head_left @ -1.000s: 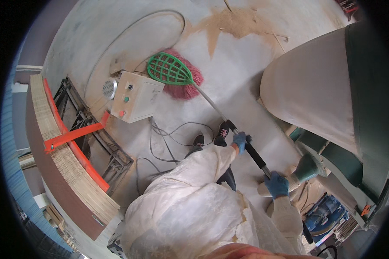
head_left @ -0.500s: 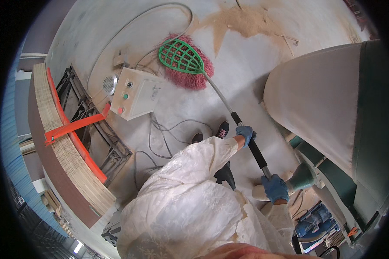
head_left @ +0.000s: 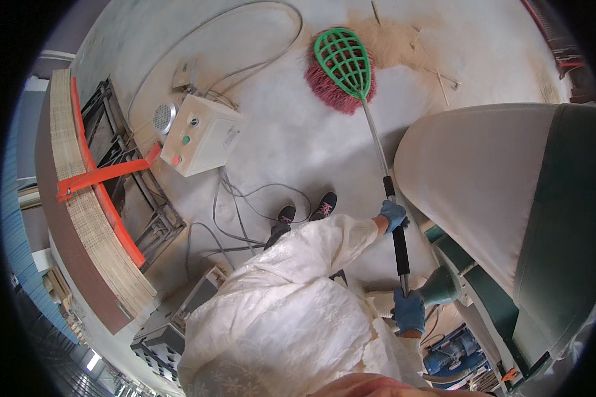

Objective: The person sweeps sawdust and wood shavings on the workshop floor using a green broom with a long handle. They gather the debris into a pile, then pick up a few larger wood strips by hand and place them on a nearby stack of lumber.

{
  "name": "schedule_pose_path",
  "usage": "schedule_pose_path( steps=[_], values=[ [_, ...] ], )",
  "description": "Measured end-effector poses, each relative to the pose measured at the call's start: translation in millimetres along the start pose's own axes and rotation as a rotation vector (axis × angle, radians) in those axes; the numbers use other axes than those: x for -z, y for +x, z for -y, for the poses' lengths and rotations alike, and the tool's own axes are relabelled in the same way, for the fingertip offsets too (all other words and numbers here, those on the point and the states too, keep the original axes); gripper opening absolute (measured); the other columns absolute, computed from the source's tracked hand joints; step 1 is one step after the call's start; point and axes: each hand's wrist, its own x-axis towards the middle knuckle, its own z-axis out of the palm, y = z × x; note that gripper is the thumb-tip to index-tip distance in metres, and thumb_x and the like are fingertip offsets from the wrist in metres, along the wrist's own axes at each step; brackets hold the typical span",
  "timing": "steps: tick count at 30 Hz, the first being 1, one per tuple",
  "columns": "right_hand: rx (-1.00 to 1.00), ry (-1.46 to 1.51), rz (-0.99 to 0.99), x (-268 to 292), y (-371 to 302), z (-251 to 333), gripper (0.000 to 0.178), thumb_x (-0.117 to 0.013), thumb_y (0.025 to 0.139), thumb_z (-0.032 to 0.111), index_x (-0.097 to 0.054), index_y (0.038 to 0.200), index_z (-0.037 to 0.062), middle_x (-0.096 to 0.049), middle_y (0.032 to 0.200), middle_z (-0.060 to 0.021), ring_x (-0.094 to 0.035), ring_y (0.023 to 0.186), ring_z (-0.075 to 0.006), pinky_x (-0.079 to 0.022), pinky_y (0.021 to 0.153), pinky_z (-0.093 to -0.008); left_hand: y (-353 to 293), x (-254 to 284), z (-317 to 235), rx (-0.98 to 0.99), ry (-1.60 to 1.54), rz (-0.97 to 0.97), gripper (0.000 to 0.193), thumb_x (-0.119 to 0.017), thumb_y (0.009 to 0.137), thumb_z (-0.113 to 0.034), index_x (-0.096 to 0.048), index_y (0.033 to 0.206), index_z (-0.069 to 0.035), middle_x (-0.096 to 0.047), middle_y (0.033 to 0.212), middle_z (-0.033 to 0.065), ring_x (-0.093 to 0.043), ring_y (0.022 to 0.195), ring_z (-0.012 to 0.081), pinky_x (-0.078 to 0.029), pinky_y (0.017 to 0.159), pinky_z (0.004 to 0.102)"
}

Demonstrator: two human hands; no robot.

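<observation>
A broom [head_left: 342,63] with a green lattice head and dark pink bristles rests on the floor in front of me. Its metal shaft [head_left: 375,135] runs back to my hands. My left hand [head_left: 394,216], in a blue glove, is closed round the black grip partway along the handle. Farther down, near the handle's end, my right hand [head_left: 409,311] also wears a blue glove and grips the pole. The bristles reach the edge of a patch of brown dust [head_left: 394,46].
At left stands a beige control box [head_left: 204,135] with buttons, beside a stack of sheets [head_left: 96,218] and an orange bar [head_left: 109,175]. Cables [head_left: 235,221] lie near my shoes. A large padded grey and green machine [head_left: 477,178] is close on the right. Thin sticks [head_left: 442,86] lie on the floor.
The broom head has moved right and farther away, to the dust patch. The handle now stands steeper in view. Both hands have kept their hold, and my feet have shifted.
</observation>
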Motion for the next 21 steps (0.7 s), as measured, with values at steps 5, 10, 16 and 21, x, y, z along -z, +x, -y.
schedule_pose_path(
  steps=[5, 10, 16, 21],
  values=[
    [-0.036, 0.006, 0.003, 38, -41, -7, 0.047, -0.058, 0.089, 0.046, -0.062, 0.086, -0.0006, -0.063, 0.062, -0.0143, -0.064, 0.052, -0.0254, -0.050, 0.047, -0.0379, -29, -24, 38, -0.067, 0.031, -0.018, 0.031, -0.045, 0.096, -0.013, -0.024, 0.117, -0.005, -0.058, 0.080, 0.0165, -0.063, 0.058, 0.0242, -0.053, 0.046, 0.0364],
    [0.048, -0.313, -0.101, 58, -73, -48, 0.048, -0.059, 0.086, 0.050, -0.063, 0.083, 0.0023, -0.064, 0.065, -0.0170, -0.066, 0.059, -0.0327, -0.051, 0.057, -0.0435, -68, -35, 92, -0.020, -0.203, -0.048, 0.024, -0.046, 0.096, -0.014, -0.026, 0.110, -0.010, -0.055, 0.079, 0.0139, -0.058, 0.056, 0.0224, -0.052, 0.048, 0.0361],
    [0.046, -0.490, -0.067, 78, -53, -83, 0.050, -0.061, 0.084, 0.053, -0.062, 0.079, 0.0031, -0.065, 0.072, -0.0219, -0.065, 0.075, -0.0407, -0.050, 0.067, -0.0499, -82, -31, 105, 0.053, -0.348, -0.121, 0.018, -0.045, 0.096, -0.012, -0.029, 0.104, -0.012, -0.053, 0.075, 0.0121, -0.056, 0.057, 0.0220, -0.050, 0.050, 0.0367],
    [0.285, -0.468, -0.024, 65, -30, -34, 0.049, -0.059, 0.086, 0.050, -0.063, 0.081, 0.0011, -0.065, 0.063, -0.0157, -0.068, 0.062, -0.0302, -0.053, 0.061, -0.0438, -39, 13, 87, -0.034, -0.350, -0.239, 0.006, -0.039, 0.099, -0.014, -0.037, 0.097, -0.009, -0.052, 0.071, 0.0116, -0.058, 0.059, 0.0240, -0.050, 0.050, 0.0381]
  ],
)
